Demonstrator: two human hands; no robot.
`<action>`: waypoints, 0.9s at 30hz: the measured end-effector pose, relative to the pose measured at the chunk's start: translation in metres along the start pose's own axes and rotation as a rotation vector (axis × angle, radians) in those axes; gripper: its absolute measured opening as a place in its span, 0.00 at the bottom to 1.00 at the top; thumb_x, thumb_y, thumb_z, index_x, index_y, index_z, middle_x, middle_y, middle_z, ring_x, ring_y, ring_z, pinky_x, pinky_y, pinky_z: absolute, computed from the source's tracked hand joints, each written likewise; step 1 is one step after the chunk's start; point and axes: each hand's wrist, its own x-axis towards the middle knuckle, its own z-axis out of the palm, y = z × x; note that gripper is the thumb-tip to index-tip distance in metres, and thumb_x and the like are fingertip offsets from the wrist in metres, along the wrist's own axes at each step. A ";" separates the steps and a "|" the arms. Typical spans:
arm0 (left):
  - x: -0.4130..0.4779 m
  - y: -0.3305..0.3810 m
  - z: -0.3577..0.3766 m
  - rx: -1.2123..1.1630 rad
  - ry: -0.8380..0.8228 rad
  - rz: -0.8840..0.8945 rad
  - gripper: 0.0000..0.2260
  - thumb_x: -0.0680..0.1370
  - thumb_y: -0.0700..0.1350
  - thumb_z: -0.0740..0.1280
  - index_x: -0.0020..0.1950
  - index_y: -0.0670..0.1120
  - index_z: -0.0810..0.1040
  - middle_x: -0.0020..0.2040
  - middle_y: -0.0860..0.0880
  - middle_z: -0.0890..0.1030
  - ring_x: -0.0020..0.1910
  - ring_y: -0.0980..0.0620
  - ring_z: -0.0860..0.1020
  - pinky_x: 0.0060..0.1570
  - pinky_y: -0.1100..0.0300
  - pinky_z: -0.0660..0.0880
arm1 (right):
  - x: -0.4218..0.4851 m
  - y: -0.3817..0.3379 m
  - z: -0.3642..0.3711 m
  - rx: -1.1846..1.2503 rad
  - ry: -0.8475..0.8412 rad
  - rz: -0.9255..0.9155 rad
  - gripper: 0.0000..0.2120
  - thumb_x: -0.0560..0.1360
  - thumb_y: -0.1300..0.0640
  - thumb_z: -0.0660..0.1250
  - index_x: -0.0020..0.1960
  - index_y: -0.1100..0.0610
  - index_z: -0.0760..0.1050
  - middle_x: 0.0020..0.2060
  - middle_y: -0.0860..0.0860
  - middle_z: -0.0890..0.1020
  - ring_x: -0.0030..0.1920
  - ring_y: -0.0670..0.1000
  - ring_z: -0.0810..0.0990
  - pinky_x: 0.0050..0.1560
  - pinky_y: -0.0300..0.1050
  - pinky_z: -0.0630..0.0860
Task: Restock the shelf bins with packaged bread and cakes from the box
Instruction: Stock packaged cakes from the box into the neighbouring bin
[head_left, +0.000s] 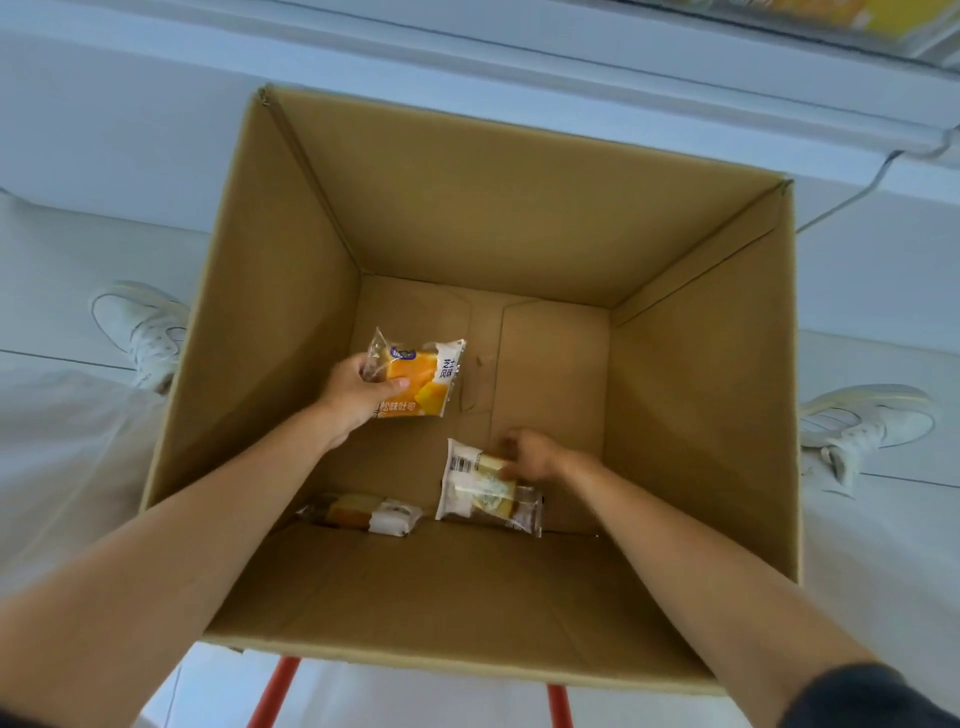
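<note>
I look down into a large open cardboard box (696, 395). My left hand (358, 392) grips an orange-and-clear bread packet (423, 376) above the box floor. My right hand (530, 454) reaches down and curls its fingers onto a white-and-clear cake packet (480, 488) lying on the bottom. A third packet (363, 512) with a brown cake lies at the near edge of the floor, left of the right hand, touched by neither hand.
The box stands on a support with red legs (272, 693). White shoes (143, 330) (862, 421) show on the pale floor either side. A shelf edge with yellow packets (810, 13) runs along the top right, and a cable (857, 195) hangs beside the box.
</note>
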 end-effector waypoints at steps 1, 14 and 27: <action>0.000 0.000 0.002 -0.011 0.000 0.002 0.18 0.77 0.39 0.71 0.66 0.40 0.74 0.57 0.45 0.79 0.52 0.50 0.77 0.39 0.66 0.71 | 0.004 0.002 0.003 -0.040 0.007 0.022 0.21 0.75 0.54 0.71 0.67 0.56 0.74 0.63 0.55 0.79 0.60 0.54 0.78 0.63 0.52 0.75; -0.002 -0.003 0.001 -0.072 -0.009 -0.039 0.20 0.77 0.41 0.70 0.69 0.43 0.72 0.60 0.46 0.80 0.54 0.51 0.78 0.40 0.66 0.72 | -0.012 0.002 -0.014 0.184 -0.038 -0.012 0.14 0.79 0.59 0.66 0.64 0.57 0.75 0.59 0.53 0.79 0.55 0.51 0.77 0.45 0.39 0.72; -0.055 0.105 -0.021 -0.580 -0.409 -0.097 0.27 0.77 0.68 0.58 0.61 0.50 0.79 0.58 0.43 0.83 0.59 0.43 0.81 0.61 0.40 0.75 | -0.150 -0.082 -0.119 -0.258 0.913 -0.828 0.12 0.76 0.64 0.68 0.59 0.59 0.75 0.67 0.53 0.76 0.67 0.52 0.73 0.66 0.45 0.70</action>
